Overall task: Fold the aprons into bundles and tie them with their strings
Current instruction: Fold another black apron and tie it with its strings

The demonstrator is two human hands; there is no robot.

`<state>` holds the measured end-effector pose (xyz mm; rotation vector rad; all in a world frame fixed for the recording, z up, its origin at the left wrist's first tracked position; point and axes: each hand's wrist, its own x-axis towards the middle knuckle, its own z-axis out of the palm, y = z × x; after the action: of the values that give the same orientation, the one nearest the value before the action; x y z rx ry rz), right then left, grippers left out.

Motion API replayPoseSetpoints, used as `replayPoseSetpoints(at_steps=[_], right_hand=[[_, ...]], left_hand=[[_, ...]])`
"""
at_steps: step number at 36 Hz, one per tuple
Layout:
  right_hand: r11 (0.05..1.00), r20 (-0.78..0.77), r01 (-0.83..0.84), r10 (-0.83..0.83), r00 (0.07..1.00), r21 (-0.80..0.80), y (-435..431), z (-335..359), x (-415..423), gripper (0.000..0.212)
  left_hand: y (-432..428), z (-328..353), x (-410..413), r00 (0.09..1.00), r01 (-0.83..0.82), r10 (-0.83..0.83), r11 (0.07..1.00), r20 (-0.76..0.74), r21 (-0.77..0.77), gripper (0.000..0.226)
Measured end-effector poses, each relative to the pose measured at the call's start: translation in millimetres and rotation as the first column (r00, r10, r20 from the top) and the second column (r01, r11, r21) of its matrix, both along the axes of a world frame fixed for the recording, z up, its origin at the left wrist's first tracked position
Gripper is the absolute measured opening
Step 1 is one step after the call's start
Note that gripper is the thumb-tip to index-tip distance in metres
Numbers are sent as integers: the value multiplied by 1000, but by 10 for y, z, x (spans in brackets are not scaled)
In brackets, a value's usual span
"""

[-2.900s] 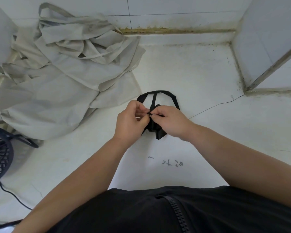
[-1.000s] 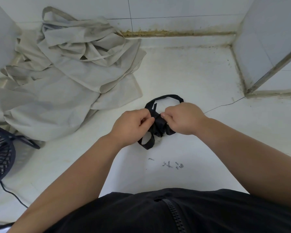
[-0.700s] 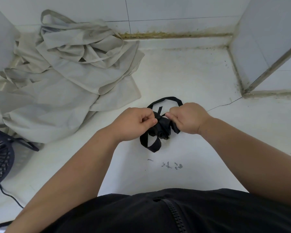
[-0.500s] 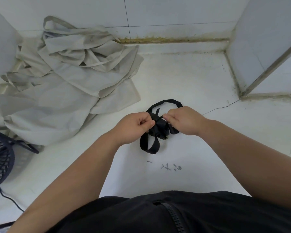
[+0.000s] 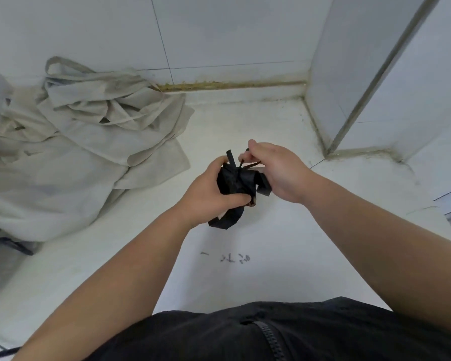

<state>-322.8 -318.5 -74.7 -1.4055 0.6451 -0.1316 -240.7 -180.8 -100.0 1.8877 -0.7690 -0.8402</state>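
The left hand [image 5: 206,196] is curled tight round the black apron bundle [image 5: 236,182] and holds it up over the table [image 5: 271,256]. The right hand [image 5: 279,170] is touching the bundle's right side. It pinches a thin string [image 5: 250,165] at the far top. The string points right, so I think the right hand should pull that way.

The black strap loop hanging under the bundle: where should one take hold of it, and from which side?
Pinch the strap loop at its lowest bend, coming from below and the near side. It hangs free under the black bundle, while the left hand covers the bundle's left and the right hand pinches a string above.
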Motion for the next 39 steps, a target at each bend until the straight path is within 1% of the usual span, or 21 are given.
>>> replayPoseSetpoints(at_steps=[2, 4, 5, 6, 7, 9, 11, 14, 16, 19, 21, 23, 24, 25, 27, 29, 31, 34, 35, 37, 39], right_hand=[[1000, 10, 1, 0, 1000, -12, -76, 50, -103, 28], [998, 16, -40, 41, 999, -52, -150, 100, -251, 23], [996, 5, -65, 65, 998, -53, -180, 115, -322, 25], [994, -21, -89, 88, 996, -59, -206, 122, -384, 31], [990, -59, -114, 110, 992, -78, -229, 133, -447, 40], [968, -153, -175, 148, 977, -178, -266, 154, -552, 50], [935, -226, -227, 167, 960, -271, -308, 189, -654, 47], [916, -267, -290, 217, 939, -277, -358, 230, -802, 43], [910, -297, -303, 217, 930, -283, -384, 223, -887, 53], [896, -318, -273, 160, 935, -351, -387, 202, -969, 74], [900, -302, -256, 149, 942, -354, -344, 207, -1004, 79], [902, -293, -244, 140, 946, -357, -310, 192, -982, 64], [892, -288, -228, 117, 950, -391, -283, 190, -980, 53], [880, -284, -207, 87, 955, -428, -256, 189, -984, 48], [872, -260, -165, 45, 965, -460, -213, 180, -1004, 58], [899, -217, -129, 40, 975, -418, -160, 202, -1033, 69], [927, -146, -116, 67, 987, -357, -78, 270, -1059, 70], [931, -81, -164, 145, 986, -325, 53, 342, -1088, 73], [928, -71, -176, 161, 984, -329, 119, 363, -1098, 71], [916, -56, -160, 150, 987, -367, 237, 369, -1110, 58], [913, -46, -105, 95, 994, -395, 313, 350, -1132, 44]], left_hand=[[-48, 28, -37, 997, -58, 56, 998, -54, -40, 62], [-98, 75, -91, 971, -147, 122, 983, -204, -112, 47], [-125, 100, -107, 942, -193, 142, 971, -305, -144, 45], [-150, 121, -117, 911, -226, 150, 961, -383, -162, 47], [-173, 150, -136, 891, -242, 151, 956, -427, -168, 52], [-224, 198, -191, 877, -250, 142, 951, -459, -182, 62], [-266, 219, -272, 867, -243, 132, 954, -481, -176, 64], [-306, 263, -419, 818, -237, 105, 957, -565, -165, 32], [-325, 303, -493, 760, -271, 97, 946, -643, -178, 30], [-336, 360, -572, 694, -327, 88, 923, -714, -204, 33], [-329, 402, -618, 665, -339, 66, 914, -744, -222, 37], [-332, 435, -640, 633, -346, 36, 907, -774, -241, 42], [-324, 465, -655, 621, -350, 24, 903, -784, -249, 43], [-309, 499, -669, 611, -354, 19, 900, -791, -252, 42], [-266, 557, -689, 600, -347, 8, 904, -800, -251, 41], [-209, 597, -715, 612, -317, -3, 915, -791, -248, 42], [-141, 609, -728, 629, -294, -1, 925, -777, -239, 44], [-52, 601, -735, 624, -268, -13, 936, -782, -229, 51], [-20, 600, -742, 617, -255, -29, 938, -787, -234, 54], [42, 611, -769, 615, -200, -62, 952, -786, -231, 60], [113, 616, -782, 653, -115, -90, 970, -752, -216, 67]])
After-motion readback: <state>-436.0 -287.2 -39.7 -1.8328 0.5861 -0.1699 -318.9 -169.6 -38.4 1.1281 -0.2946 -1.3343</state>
